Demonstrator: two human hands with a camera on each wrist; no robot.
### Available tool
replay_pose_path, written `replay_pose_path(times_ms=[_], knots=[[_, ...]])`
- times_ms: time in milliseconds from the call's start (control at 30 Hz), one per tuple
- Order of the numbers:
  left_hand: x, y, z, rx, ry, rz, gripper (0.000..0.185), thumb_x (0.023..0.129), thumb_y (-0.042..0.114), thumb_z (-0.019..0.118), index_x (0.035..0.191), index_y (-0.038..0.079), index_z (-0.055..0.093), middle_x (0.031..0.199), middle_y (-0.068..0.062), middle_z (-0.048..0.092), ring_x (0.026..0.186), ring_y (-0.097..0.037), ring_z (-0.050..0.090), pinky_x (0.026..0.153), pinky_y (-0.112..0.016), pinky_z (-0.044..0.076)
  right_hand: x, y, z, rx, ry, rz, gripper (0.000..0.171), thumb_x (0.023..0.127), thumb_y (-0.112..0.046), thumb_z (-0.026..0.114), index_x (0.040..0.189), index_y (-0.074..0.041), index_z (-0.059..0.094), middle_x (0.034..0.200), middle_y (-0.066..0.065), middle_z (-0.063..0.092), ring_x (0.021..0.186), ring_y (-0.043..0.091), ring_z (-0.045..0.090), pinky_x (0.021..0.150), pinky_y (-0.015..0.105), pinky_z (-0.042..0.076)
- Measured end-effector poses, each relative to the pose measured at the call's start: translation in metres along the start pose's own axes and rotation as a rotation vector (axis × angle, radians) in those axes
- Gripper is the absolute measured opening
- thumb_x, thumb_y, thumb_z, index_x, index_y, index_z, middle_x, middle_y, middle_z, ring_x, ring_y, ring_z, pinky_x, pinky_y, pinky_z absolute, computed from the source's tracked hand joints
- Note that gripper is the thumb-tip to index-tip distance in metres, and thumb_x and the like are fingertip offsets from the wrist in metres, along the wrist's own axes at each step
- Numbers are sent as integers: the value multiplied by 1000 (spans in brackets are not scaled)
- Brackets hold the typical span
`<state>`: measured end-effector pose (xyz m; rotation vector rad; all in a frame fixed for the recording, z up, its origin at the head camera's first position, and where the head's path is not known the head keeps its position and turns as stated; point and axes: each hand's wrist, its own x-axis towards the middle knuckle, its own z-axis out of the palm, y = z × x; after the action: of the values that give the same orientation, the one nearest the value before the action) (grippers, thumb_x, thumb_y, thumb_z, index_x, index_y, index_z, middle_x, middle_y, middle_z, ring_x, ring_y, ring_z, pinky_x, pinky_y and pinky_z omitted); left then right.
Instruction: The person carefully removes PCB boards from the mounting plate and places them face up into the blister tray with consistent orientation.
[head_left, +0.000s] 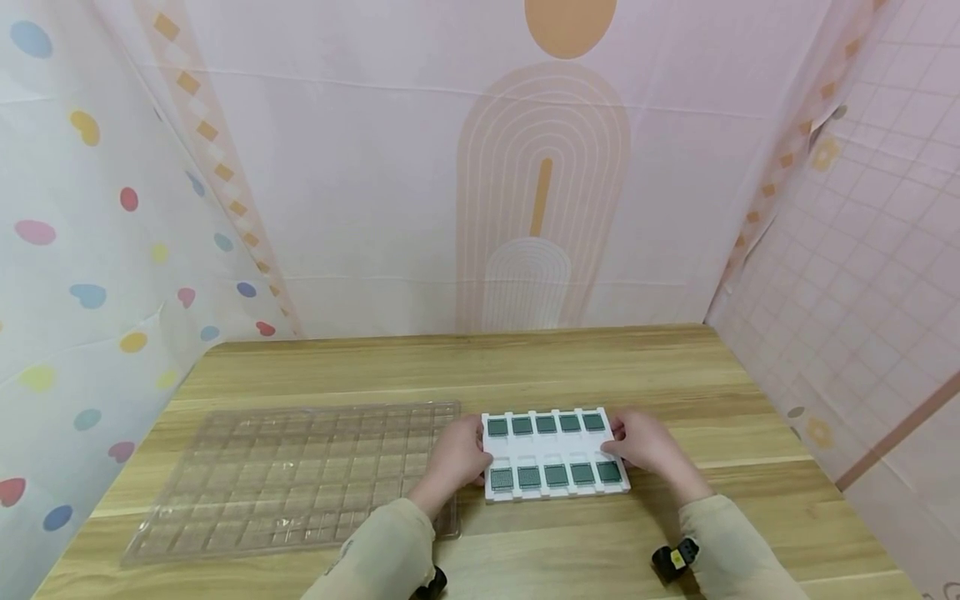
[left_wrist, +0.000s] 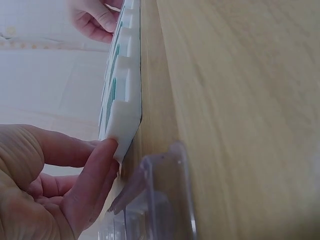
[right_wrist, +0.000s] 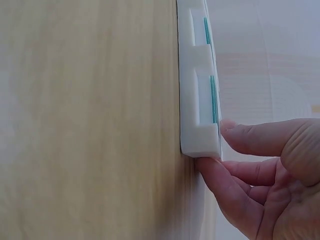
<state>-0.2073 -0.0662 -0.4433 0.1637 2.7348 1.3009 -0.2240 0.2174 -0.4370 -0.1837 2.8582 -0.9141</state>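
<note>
Both hands on the white tray (head_left: 542, 447), one per short end, well apart with the tray between them. Left hand (head_left: 454, 452) pinches the left end: fingertips against the end wall, thumb at the upper edge. Right hand (head_left: 645, 442) does the same at the right end; right wrist view has the thumb at the top face and a fingertip on the end wall near its lower corner.

Tray is level, long side running hand to hand. Base sits at the counter (head_left: 562, 542); can't tell if it's lifted slightly. Ten green chips (head_left: 556, 476) in it, two rows of five: one row on the far side, one on the side nearer the person. White strip with shallow recesses between rows. Long walls are notched, and both wrist views show green chip edges through the notches.

Plastic tray (head_left: 288, 483) lies flat on the counter, left of the left hand: see-through, gridded into pockets, a good deal bigger than the white one. Its right end passes under the left wrist, just beside the white tray, not touching.

Beige sleeves (head_left: 386, 550) on both forearms, black wrist unit (head_left: 673, 560) on the right. Beyond the hands, a pale printed curtain (head_left: 360, 192) with an arch motif; coloured spots far left, grid pattern far right.
</note>
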Motion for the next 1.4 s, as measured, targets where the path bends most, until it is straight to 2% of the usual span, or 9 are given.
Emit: replay_pose_path(times_ms=[233, 633, 900, 1200, 1400], knots=[[-4, -1, -3, 9, -6, -4, 28, 78, -13, 64, 105, -10, 58, 71, -9, 53, 51, -16, 56, 44, -24, 52, -1, -3, 2, 7, -3, -14, 17, 84, -6, 74, 85, -1, 58, 78, 5, 55, 63, 15, 54, 53, 28, 50], [-6, -3, -6, 26, -13, 1, 31, 78, -13, 64, 108, -12, 57, 69, -9, 54, 48, -15, 56, 43, -25, 52, -4, -9, 3, 9, -4, -24, 19, 83, -6, 75, 83, -3, 55, 76, 5, 54, 60, 15, 53, 52, 28, 48], [-8, -4, -9, 53, -23, 4, 28, 79, -12, 64, 107, -11, 58, 68, -9, 54, 47, -15, 57, 43, -24, 51, -3, -9, 6, 7, -7, 6, 19, 83, -6, 75, 83, -4, 56, 74, 4, 54, 59, 15, 52, 52, 27, 45], [-7, -4, -9, 92, -15, 21, 18, 78, -13, 62, 95, -8, 59, 64, -7, 54, 44, -13, 56, 41, -23, 49, -4, -10, 6, -8, 0, -8, 19, 83, -7, 76, 85, -2, 57, 75, 4, 54, 60, 15, 52, 53, 27, 45], [-8, -3, -8, 109, -14, 23, 20, 76, -14, 62, 95, -9, 59, 65, -8, 54, 44, -13, 56, 40, -23, 49, -6, -10, 7, -6, 7, -17, 20, 83, -7, 76, 87, -1, 57, 76, 4, 55, 60, 15, 52, 53, 28, 46]])
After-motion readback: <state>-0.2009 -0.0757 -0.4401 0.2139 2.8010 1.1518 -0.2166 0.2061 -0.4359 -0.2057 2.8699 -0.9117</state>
